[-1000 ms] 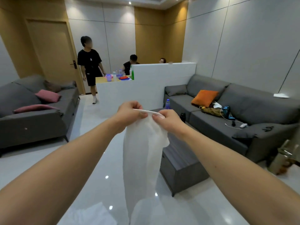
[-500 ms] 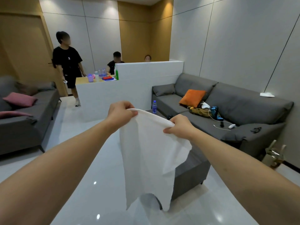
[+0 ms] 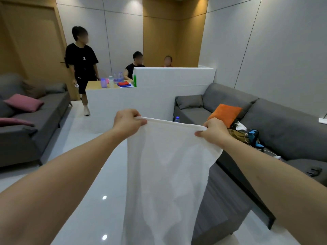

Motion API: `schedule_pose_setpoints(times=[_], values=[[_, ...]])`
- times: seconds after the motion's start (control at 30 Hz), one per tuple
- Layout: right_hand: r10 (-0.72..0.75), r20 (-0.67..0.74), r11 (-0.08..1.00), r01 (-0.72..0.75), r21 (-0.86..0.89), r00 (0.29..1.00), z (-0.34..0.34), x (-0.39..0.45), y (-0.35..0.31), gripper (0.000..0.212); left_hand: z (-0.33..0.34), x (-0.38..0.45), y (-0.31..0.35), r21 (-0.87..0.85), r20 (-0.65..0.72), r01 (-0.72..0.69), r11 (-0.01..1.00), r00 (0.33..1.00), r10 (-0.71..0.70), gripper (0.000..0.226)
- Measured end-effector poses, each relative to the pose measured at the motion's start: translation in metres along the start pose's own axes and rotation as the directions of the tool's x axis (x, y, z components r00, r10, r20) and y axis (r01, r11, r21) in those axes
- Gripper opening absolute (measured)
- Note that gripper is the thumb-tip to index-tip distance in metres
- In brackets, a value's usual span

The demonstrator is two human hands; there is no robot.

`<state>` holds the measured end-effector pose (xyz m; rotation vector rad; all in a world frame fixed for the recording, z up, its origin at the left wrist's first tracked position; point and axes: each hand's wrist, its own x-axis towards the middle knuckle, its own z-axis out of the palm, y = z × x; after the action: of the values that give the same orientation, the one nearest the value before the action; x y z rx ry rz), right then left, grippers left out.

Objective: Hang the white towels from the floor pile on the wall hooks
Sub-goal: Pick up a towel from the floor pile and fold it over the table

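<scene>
towel (image 3: pixel 164 174) held up at chest height in front of the wearer, hanging as a flat sheet to below the bottom of the view. left hand (image 3: pixel 128 122) pinches the top hem at its left end, fingers curled over the rolled edge; right hand (image 3: pixel 213 130) pinches the right end the same way, so both grips are closed on cloth, not loose. change over the last second — the hands, which were almost touching with the towel bunched into a narrow rope between them, have drawn well apart, and the hem now runs taut and nearly level from one fist to the other; the view has also swung across the room. meaning for the task: the towel appears sorted and opened, ready to be carried to a hook, and the spreading step looks finished. no wall hooks and no floor pile show in this view, so how many towels remain cannot be told. judged next need — turn toward the hooks and keep the hem level so a middle section or a corner can be draped over one; a slack grip would let the sheet fold back on itself. surroundings: grey sofa (image 3: pixel 276 121) with orange cushion (image 3: pixel 224 113) at right, second sofa (image 3: pixel 33 124) with pink cushion (image 3: pixel 23 103) at left, white partition (image 3: pixel 159 92) far centre, a standing person (image 3: pixel 81 68) far left, glossy floor (image 3: pixel 92 200) below.
</scene>
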<state>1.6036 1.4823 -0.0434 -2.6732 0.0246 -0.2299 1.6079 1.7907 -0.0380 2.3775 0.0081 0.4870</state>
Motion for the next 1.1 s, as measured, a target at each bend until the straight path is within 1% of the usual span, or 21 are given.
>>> schedule_pose_setpoints(times=[0.1,0.17,0.23,0.3,0.37,0.43,0.53,0.6,0.67,0.77,0.83,0.9,1.0,1.1], values=[[-0.001,-0.037,0.999,-0.001,-0.041,0.999,0.003,0.052,0.007,0.025,0.018,0.045,-0.003,0.111,0.011,-0.002,0.994,1.0,0.0,0.009],[-0.005,-0.058,0.998,0.002,-0.06,0.998,0.005,0.09,0.013,0.024,0.033,0.076,-0.004,0.187,0.012,-0.003,0.982,1.0,0.001,0.002],[-0.013,-0.08,0.997,0.007,-0.07,0.997,0.008,0.137,0.02,0.024,0.055,0.108,-0.006,0.25,-0.009,0.012,0.968,1.0,-0.01,0.007],[-0.022,-0.095,0.998,0.015,-0.064,0.995,0.012,0.188,0.027,0.028,0.078,0.139,-0.006,0.291,-0.036,0.048,0.955,0.999,-0.039,0.012],[-0.044,-0.1,0.998,0.04,-0.046,0.994,0.015,0.24,0.033,0.028,0.098,0.173,-0.003,0.34,-0.068,0.077,0.937,0.996,-0.058,0.012],[-0.096,-0.076,0.994,0.091,-0.065,0.993,0.015,0.293,0.037,0.025,0.112,0.208,0.004,0.396,-0.105,0.119,0.91,0.991,-0.084,0.012],[-0.171,-0.089,0.984,0.165,-0.069,0.981,0.003,0.362,0.041,0.021,0.12,0.259,0.025,0.428,-0.177,0.187,0.884,0.977,-0.121,0.014],[-0.209,-0.119,0.978,0.207,-0.03,0.971,-0.008,0.399,0.042,0.019,0.12,0.286,0.041,0.423,-0.251,0.211,0.881,0.962,-0.11,0.016],[-0.23,-0.171,0.971,0.238,0.03,0.958,-0.022,0.433,0.046,0.019,0.124,0.312,0.062,0.436,-0.329,0.211,0.875,0.942,-0.063,0.018],[-0.273,-0.242,0.954,0.294,0.056,0.931,-0.031,0.451,0.048,0.017,0.12,0.325,0.074,0.425,-0.408,0.188,0.886,0.913,0.002,0.019],[-0.294,-0.234,0.946,0.317,0.068,0.927,-0.034,0.46,0.06,0.016,0.132,0.33,0.079,0.431,-0.428,0.18,0.884,0.903,0.024,0.019],[-0.309,-0.189,0.946,0.322,0.043,0.932,-0.026,0.461,0.073,0.016,0.146,0.326,0.077,0.418,-0.422,0.184,0.89,0.906,0.011,0.018],[-0.318,-0.119,0.946,0.324,0.029,0.94,-0.006,0.451,0.094,0.015,0.171,0.306,0.063,0.387,-0.383,0.232,0.893,0.921,-0.074,0.016],[-0.305,-0.03,0.951,0.306,0.042,0.952,0.025,0.423,0.122,0.014,0.199,0.27,0.042,0.353,-0.32,0.313,0.882,0.926,-0.2,0.013]])
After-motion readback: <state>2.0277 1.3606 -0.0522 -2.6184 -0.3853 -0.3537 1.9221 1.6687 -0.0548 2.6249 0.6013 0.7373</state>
